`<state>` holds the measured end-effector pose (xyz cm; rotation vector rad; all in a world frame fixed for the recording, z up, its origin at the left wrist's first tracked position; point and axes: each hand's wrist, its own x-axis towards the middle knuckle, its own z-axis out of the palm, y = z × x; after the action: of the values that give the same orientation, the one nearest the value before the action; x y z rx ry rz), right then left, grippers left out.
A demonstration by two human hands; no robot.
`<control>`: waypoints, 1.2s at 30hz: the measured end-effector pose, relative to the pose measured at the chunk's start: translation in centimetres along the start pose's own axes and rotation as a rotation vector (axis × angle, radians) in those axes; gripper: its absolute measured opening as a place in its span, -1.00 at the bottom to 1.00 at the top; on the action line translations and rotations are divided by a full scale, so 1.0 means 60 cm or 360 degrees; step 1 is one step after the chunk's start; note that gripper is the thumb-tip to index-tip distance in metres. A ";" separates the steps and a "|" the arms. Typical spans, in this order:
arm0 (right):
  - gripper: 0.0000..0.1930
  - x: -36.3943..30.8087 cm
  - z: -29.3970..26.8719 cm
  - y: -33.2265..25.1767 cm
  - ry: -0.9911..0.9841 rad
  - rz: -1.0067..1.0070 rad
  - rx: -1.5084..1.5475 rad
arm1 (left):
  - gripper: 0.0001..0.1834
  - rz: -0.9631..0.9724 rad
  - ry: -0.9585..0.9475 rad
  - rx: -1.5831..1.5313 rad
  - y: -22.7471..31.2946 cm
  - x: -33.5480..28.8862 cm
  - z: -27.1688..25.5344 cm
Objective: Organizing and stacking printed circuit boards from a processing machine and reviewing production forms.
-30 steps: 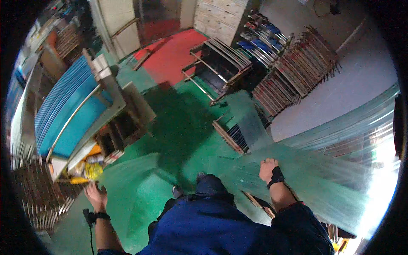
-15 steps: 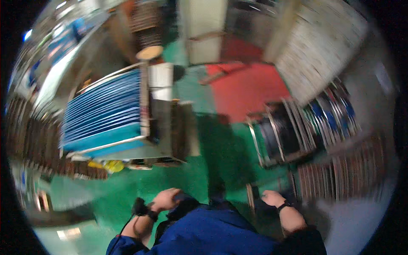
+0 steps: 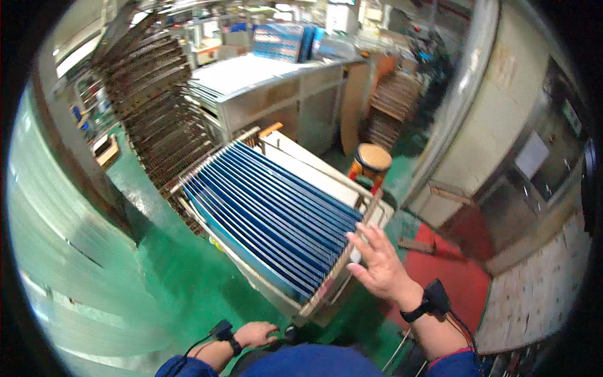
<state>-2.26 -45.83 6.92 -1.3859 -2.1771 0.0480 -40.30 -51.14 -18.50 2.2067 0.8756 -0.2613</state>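
Observation:
A metal-framed rack point(image 3: 235, 259) stands in front of me, filled with a row of thin blue panels point(image 3: 270, 213) with pale edges. My right hand point(image 3: 380, 267) is raised over the rack's right-hand rail, fingers spread and nothing in them. Whether its fingertips touch the rail or the panel ends cannot be made out. Low at the near side, my left hand point(image 3: 256, 334) hangs beside my body, short of the rack's near corner. Its fingers are loosely bent and apart, with nothing visible in them. Both wrists carry a dark strap with a small black device.
Beyond the rack stand a round-topped stool point(image 3: 374, 157) and a metal-sided worktable point(image 3: 270, 103). Tall stacked racks point(image 3: 157, 107) rise at the left, near a pillar point(image 3: 81, 151). A red mat point(image 3: 452, 276) lies on the green floor at the right, before a cabinet point(image 3: 534, 163).
My view has turned left and come closer to the rack of blue panels, which now fills the middle. My right hand has lifted from my side to the rack's right end, its fingers now spread.

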 end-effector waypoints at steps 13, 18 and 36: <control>-0.39 0.355 0.108 0.099 -0.0639 -0.1358 0.0098 | -0.46 -0.1511 0.1173 -0.0911 0.308 0.006 0.147; -0.41 0.372 0.121 0.120 -0.0936 -0.1403 0.0297 | -0.49 -0.1736 0.1375 -0.1165 0.499 0.114 0.247; -0.42 0.399 0.171 0.159 -0.0713 -0.1754 0.0550 | -0.52 -0.2470 0.2096 -0.1510 0.810 0.436 0.332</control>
<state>-6.70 -18.46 5.54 0.1355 -2.8234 0.3201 12.84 -75.88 -16.41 0.2010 2.5030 0.8491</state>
